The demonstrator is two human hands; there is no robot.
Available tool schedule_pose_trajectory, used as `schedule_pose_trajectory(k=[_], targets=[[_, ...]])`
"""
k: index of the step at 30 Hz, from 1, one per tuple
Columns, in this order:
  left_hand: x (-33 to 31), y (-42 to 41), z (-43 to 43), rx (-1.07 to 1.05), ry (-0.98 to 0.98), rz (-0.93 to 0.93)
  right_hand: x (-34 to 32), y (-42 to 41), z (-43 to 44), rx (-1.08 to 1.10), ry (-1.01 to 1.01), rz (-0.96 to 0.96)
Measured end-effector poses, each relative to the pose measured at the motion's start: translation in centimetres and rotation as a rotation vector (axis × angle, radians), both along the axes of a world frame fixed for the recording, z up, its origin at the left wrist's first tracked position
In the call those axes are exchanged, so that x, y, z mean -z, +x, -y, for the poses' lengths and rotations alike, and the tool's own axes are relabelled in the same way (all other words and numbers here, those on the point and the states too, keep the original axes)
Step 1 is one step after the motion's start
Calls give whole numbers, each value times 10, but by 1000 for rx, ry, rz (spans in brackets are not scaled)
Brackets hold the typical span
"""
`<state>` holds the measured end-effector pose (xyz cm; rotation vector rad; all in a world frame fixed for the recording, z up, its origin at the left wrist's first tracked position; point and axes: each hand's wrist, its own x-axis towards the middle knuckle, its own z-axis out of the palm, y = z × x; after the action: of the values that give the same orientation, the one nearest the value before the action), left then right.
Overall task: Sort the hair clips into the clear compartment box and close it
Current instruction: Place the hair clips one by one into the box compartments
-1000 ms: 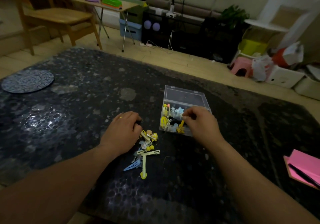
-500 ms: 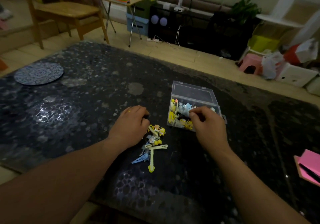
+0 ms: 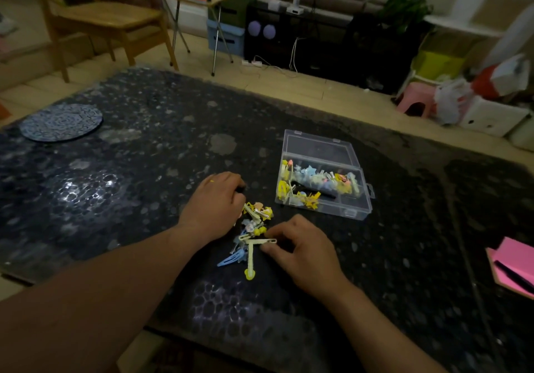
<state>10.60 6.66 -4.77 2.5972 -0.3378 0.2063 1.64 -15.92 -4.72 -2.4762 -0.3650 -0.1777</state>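
Across the dark table [image 3: 115, 170], the box [image 3: 332, 212] sits open at about 1 o'clock from the right hand [image 3: 303, 251]. Its long axis runs roughly 10 to 4 and its lid [image 3: 318, 147] lies flat behind it at 12. Many clips already fill its far row and left end, while the near right compartment looks bare.

The unsorted pile [image 3: 254, 216] lies at 8 o'clock from the box, just apart from it and between the two hands. The left hand [image 3: 215, 202] rests at the pile's 10 o'clock edge, knuckles up and fingers curled under. Whether they hold anything cannot be told.

The right hand comes in from 4 o'clock, wrist low, and is the nearer of the two to the box. Its thumb and forefinger [image 3: 277, 229] pinch the right end of a pale clip [image 3: 258, 241]. That clip lies 9 to 3, crossing the top of a long yellow clip [image 3: 250, 260] that runs 12 to 6.

Judging by this, the carry goes up and right toward 1 o'clock. The pale clip would need only a slight turn to lie along a compartment. It touches the yellow clip, which may drag with it.
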Motion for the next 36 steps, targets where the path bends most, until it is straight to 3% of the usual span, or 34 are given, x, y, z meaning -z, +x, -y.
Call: schedule_pose_trajectory(k=[8, 15, 21, 24, 28, 32, 36], targets=[[1, 1, 0, 7, 2, 22, -10, -2, 10, -71, -76, -12], [0, 0, -1, 1, 14, 9, -47, 8, 23, -144, -365, -177], [1, 0, 0, 1, 3, 27, -74, 28, 48, 151, -41, -176], [2, 0, -1, 3, -3, 28, -83, 56, 71, 332, -10, -111], [2, 0, -1, 0, 5, 41, -87, 86, 92, 486, -204, -162], [1, 0, -1, -4, 13, 27, -79, 102, 94, 505, -498, -262], [2, -1, -1, -1, 9, 29, -65, 113, 91, 529, -617, -322]])
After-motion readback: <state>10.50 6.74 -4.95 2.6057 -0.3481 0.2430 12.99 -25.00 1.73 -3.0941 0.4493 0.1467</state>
